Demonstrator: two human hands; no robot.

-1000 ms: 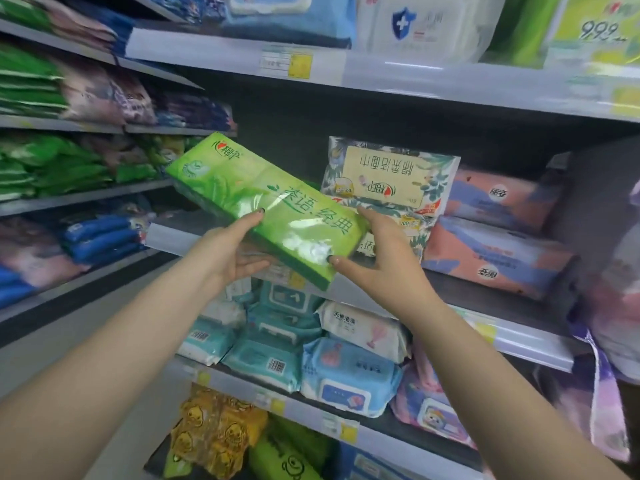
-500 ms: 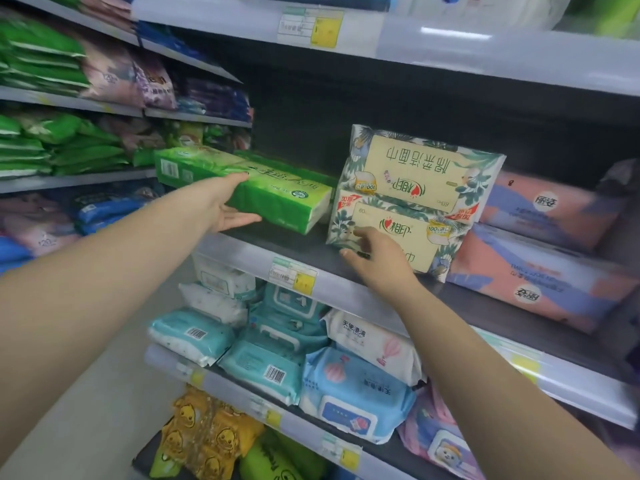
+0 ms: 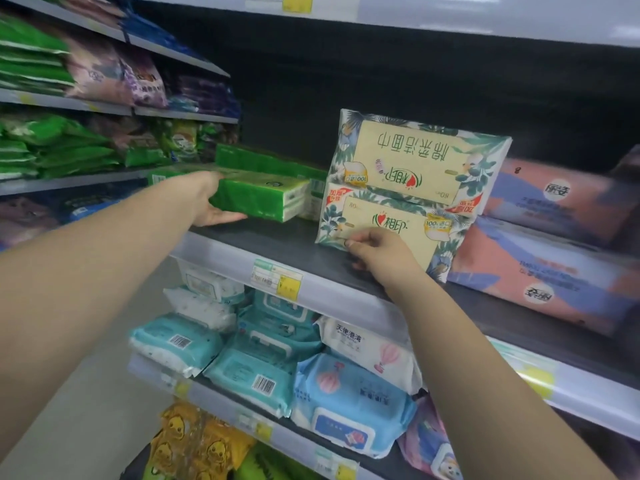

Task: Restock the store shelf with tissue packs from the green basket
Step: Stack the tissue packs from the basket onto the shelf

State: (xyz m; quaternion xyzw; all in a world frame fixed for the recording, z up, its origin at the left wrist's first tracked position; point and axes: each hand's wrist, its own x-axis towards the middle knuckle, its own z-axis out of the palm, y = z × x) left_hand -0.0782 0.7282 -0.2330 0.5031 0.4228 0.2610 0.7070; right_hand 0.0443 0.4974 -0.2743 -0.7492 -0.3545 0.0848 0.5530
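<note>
A green tissue pack (image 3: 266, 199) lies flat on the dark middle shelf (image 3: 294, 247), with another green pack (image 3: 263, 159) behind it. My left hand (image 3: 207, 199) wraps the near end of the front pack, thumb under it. Right of it stand two cream floral tissue packs (image 3: 412, 188), one stacked on the other. My right hand (image 3: 377, 251) pinches the lower left corner of the bottom floral pack. The green basket is out of view.
Pink and blue tissue packs (image 3: 540, 244) are stacked at the right of the same shelf. The shelf below holds teal and blue wet-wipe packs (image 3: 263, 355). A yellow price tag (image 3: 287, 282) sits on the shelf edge. Green packs (image 3: 41, 147) fill the left shelves.
The green pack went from held in the air by both hands onto the shelf and is pushed further in. My right hand left it and moved to the floral pack.
</note>
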